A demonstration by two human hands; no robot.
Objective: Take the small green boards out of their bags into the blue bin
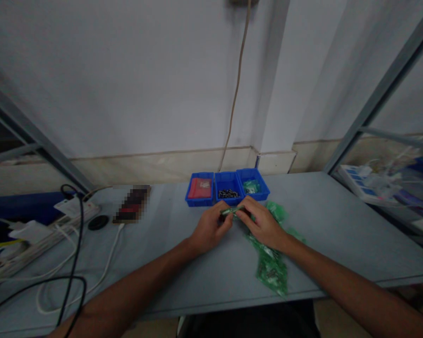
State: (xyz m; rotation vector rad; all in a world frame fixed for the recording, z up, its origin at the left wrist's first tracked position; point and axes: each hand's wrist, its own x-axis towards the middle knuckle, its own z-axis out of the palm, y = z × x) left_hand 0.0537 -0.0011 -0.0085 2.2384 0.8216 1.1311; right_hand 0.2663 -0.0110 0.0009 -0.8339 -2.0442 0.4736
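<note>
Holding a small green item between them, the two hands meet over the grey table, just in front of three blue boxes. The left hand is closed, thumb and fingers pinched on the item's left part; little gap shows between them. The right hand is likewise closed, with thumb and forefinger brought together at the item's right end. The item shows pale, shiny patches; its exact kind cannot be told, being small and partly covered by the fingers.

Contents of the boxes are as follows. The left box contains a red packet with a pale patch at its right. The middle box contains a pile of small dark, shiny pieces. The right box contains green packets. All three stand side by side near the wall.

Green plastic bags lie under and beside the right hand and forearm, one reaching towards the table's front edge; small pieces show dimly through the plastic.

Well apart at the left lie a phone, blurred out, with a white cable at its near end, and a black disc.
</note>
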